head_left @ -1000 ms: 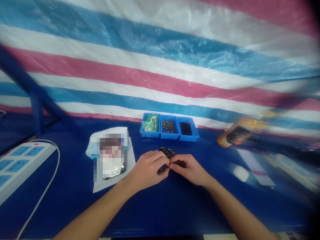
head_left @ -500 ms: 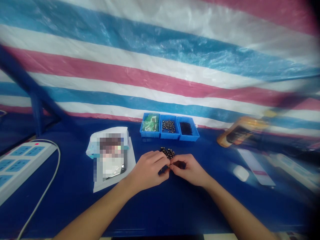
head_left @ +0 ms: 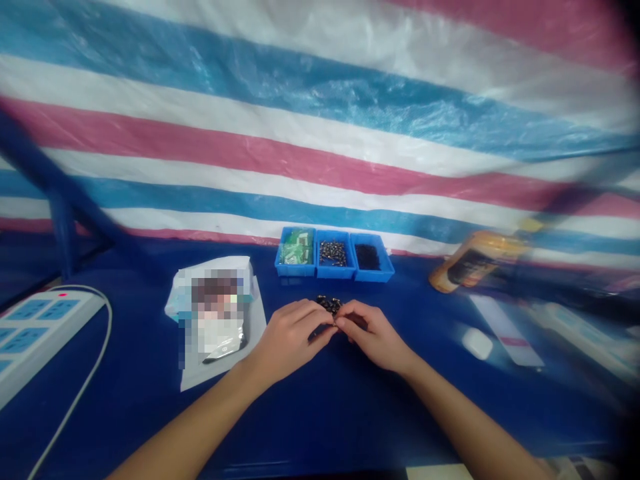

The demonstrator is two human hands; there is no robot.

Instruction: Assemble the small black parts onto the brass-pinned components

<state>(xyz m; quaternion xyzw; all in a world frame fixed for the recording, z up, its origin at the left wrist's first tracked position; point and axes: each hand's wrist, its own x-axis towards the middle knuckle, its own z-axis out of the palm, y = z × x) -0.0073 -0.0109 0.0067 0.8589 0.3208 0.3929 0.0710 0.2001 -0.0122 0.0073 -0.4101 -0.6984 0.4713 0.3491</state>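
My left hand [head_left: 290, 337] and my right hand [head_left: 373, 337] meet at the fingertips above the blue table top [head_left: 340, 413]. Between the fingertips is a small dark part [head_left: 336, 322], mostly hidden by my fingers. Just beyond the hands lies a loose heap of small dark metal parts [head_left: 329, 305]. Another dark piece [head_left: 316, 333] shows below my left fingers. Three blue bins stand behind the heap: one of green packets [head_left: 295, 252], one of metal screws [head_left: 333, 253], and one of fine black parts [head_left: 368, 257].
To the left lie a pixelated packet on white paper [head_left: 215, 320] and a white power strip [head_left: 40, 327] with its cable. To the right are a blurred orange bottle [head_left: 475, 263] and a white mouse [head_left: 477, 343]. A striped tarpaulin [head_left: 300, 133] hangs behind the table.
The whole view has shifted slightly left. My hands have drawn closer, their fingertips now pressed together over the small part.
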